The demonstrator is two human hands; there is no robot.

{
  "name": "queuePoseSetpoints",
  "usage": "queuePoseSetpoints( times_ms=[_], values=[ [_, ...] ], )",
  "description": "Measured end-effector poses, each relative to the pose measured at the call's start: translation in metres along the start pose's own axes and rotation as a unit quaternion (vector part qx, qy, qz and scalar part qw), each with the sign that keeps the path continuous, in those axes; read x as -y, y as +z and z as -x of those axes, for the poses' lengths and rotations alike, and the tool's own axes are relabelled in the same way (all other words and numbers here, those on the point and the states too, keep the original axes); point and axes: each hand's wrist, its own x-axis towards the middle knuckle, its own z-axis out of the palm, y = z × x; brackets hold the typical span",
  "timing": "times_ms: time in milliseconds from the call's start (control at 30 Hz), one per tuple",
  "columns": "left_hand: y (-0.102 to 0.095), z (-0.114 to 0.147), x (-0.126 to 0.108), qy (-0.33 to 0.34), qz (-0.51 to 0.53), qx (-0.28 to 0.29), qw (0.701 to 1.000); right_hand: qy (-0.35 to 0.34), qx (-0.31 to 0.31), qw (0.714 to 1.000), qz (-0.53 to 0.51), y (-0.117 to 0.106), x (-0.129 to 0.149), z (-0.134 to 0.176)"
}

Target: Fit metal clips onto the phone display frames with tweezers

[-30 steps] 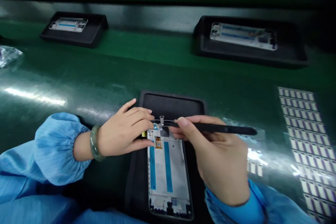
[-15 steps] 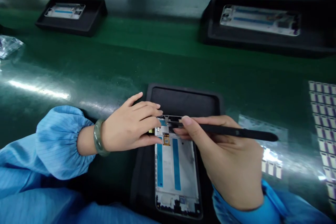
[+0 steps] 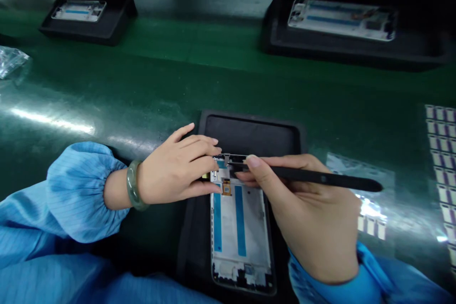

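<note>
Phone frame [image 3: 251,228] is found at 6 o'clock, laid flat, inner side up, on black tray [image 3: 252,134]; blue strips are left facing up, so access is prob. given from above. Top edge is turned to 12, apparently so both hands can be brought to it.

L. hand [image 3: 174,173] is set at the frame's 11 o'clock corner, presumably to steady it. Thumb is kept apart from forefinger; middle & ring fingers are held close together; little finger is spread away toward 1. Whether anything is pinched there can't be told.

R. hand [image 3: 309,213] is brought in from 4 o'clock. Black tool [image 3: 320,176] is pinched btwn thumb & forefinger, pen-style, prob. for fine control. Tip is directed to 9, at small grey piece [image 3: 227,158] by the top edge; contact can't be confirmed.

Spare trays w/ similar frames are placed at 11 [image 3: 110,34] & 1 o'clock [image 3: 356,52], well apart, likely to leave elbow room. Label sheet [image 3: 441,166] is kept at 3, near R. hand, presumably for reach.
</note>
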Motion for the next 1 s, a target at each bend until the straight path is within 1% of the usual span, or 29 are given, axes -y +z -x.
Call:
queuePoseSetpoints(
  times_ms=[333,400,567,800,900,933,1000],
  values=[
    [0.0,0.001,0.0,0.0,0.003,0.002,1.0,-0.013,-0.008,1.0,0.021,0.0,-0.001,0.001],
    [0.0,0.001,0.0,0.001,0.003,0.004,1.0,-0.027,-0.012,0.999,0.026,0.001,-0.004,0.001],
    [-0.001,0.0,-0.001,0.008,-0.014,0.018,1.0,-0.093,-0.012,0.995,0.024,0.001,-0.01,0.001],
    [-0.003,-0.002,-0.006,0.018,-0.064,0.038,0.997,-0.121,-0.02,0.992,0.032,0.003,-0.008,0.001],
    [-0.003,-0.004,-0.008,0.014,-0.083,0.05,0.995,-0.151,-0.019,0.987,0.053,0.003,-0.009,0.001],
    [-0.003,-0.005,-0.009,0.011,-0.088,0.054,0.995,-0.16,-0.025,0.985,0.058,0.003,-0.01,0.0],
    [-0.002,-0.005,-0.01,0.005,-0.096,0.061,0.993,-0.165,-0.056,0.982,0.068,0.0,-0.011,-0.002]
  ],
)
